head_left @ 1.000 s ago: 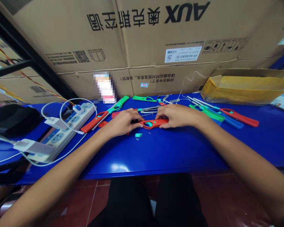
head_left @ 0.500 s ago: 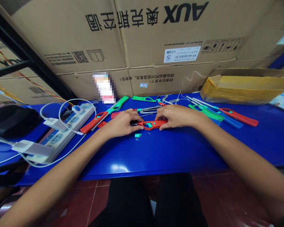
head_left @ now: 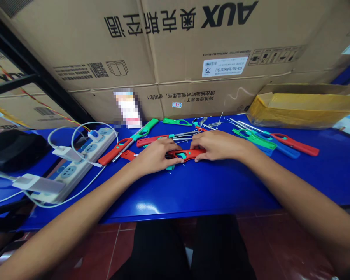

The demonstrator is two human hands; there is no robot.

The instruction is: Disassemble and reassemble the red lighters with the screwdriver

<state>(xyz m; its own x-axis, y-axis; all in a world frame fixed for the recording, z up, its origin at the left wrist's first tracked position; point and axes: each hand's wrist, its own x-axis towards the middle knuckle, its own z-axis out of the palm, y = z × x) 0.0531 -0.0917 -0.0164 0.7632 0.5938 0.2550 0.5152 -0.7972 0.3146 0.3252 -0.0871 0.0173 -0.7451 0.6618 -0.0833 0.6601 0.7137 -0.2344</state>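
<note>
Both hands grip one red lighter, a long-nosed gas lighter with a teal trigger, low over the blue table. My left hand is closed on its left end, near a dark part that its fingers partly cover. Wrapped round the red handle at the right end is my right hand. Just below the left fingertips lies a small teal piece. Behind the hands rest another red lighter and several thin metal rods. A red casing piece lies left of my left hand.
Green-and-red lighters lie at left by a white power strip with cables. At right are a green casing and a red lighter. A yellow-taped box and a large carton stand behind.
My left hand has slid slightly right along the lighter, its thumb now nearer the trigger. The red lighter and red casing piece behind it show more. My right hand has hardly moved.
</note>
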